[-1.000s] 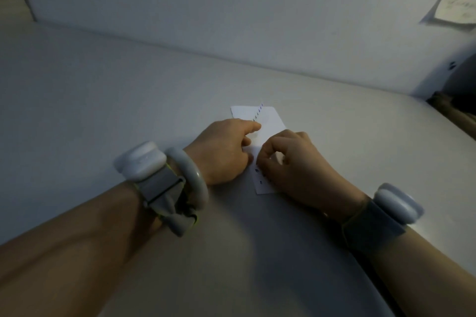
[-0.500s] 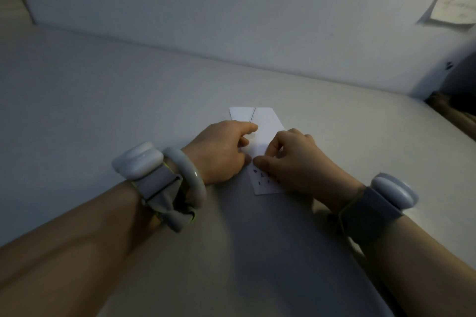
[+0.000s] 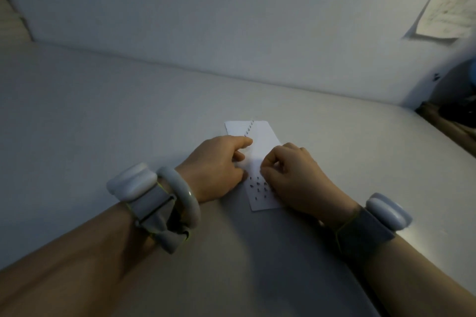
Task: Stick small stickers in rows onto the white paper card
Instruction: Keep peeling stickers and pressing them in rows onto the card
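Observation:
A white paper card (image 3: 262,136) lies flat on the table in the middle of the view. Several small dark stickers (image 3: 258,187) sit in short rows on its near part. A thin strip of tiny dark stickers (image 3: 249,128) runs from the card's far edge to under my left index finger. My left hand (image 3: 219,167) rests on the card's left edge, index finger stretched out and pressing the strip. My right hand (image 3: 291,175) lies over the card's right side, fingers curled and pinched together just above the sticker rows. Whether a sticker is between them is too small to tell.
The grey table (image 3: 128,110) meets a pale wall at the back. A sheet of paper (image 3: 448,15) hangs on the wall at the upper right. Dark clutter (image 3: 453,121) sits past the table's right edge. Both wrists wear bands with white pods.
My right hand has shifted slightly right and away, uncovering more sticker rows on the card's near part. My left hand has stayed in place on the strip.

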Motion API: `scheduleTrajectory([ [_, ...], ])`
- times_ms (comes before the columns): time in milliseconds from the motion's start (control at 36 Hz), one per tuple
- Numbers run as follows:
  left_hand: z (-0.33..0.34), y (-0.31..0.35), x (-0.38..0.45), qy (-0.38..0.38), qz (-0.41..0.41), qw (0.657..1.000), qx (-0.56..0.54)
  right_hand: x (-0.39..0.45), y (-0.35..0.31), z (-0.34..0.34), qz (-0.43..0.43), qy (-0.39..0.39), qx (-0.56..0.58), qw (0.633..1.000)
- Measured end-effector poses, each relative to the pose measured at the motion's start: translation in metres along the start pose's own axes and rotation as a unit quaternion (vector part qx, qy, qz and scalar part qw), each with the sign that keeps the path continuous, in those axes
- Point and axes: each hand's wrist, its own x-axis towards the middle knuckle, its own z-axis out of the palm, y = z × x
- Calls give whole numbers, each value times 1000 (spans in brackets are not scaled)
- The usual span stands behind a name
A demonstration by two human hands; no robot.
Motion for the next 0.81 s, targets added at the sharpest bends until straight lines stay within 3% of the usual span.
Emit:
scheduleTrajectory([
  [111, 0, 5, -4, 41, 23, 998, -41, -5, 9, -10, -9, 60, 70, 996],
  [278, -2, 14, -6, 89, 42, 980, -174, -8, 20, -27, 54, 128, 197, 971],
  [444, -2, 16, -7, 96, 47, 972, -207, -13, 16, -34, 86, 99, 340, 931],
  [694, 1, 18, -7, 94, 45, 973, -208, -18, 6, -36, 39, 97, 355, 929],
  [806, 2, 14, -4, 108, 55, 980, -159, -19, 3, -33, 18, 92, 324, 941],
])
